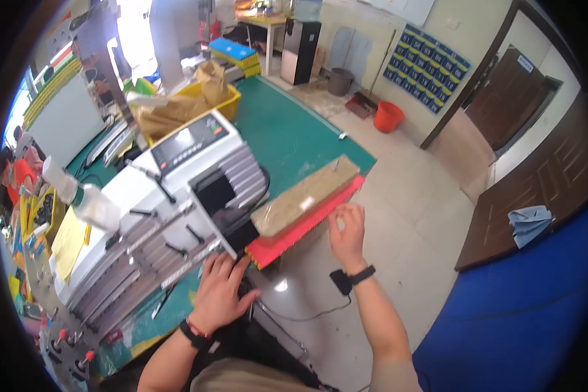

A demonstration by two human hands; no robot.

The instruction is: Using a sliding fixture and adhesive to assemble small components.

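Observation:
My left hand (pixel 221 291) lies with its fingers spread at the lower edge of a white and grey machine (pixel 206 153) with a control panel. The fingertips touch or nearly touch the machine's metal front rail. My right hand (pixel 347 234) is raised beside the outer edge of a red strip (pixel 307 222), its fingers curled in toward the thumb. Whatever they pinch, if anything, is too small to make out. On the red strip rests a long brown block (pixel 307 199) with a thin metal pin standing near its far end. Each wrist wears a black band.
A yellow crate (pixel 228 104) with brown paper stands on the green table (pixel 274 124) behind the machine. A clear bottle (pixel 91 202) stands on the machine's left part. A cable hangs under the right wrist. On the floor are a red bucket (pixel 388 117) and a grey bin (pixel 340 81).

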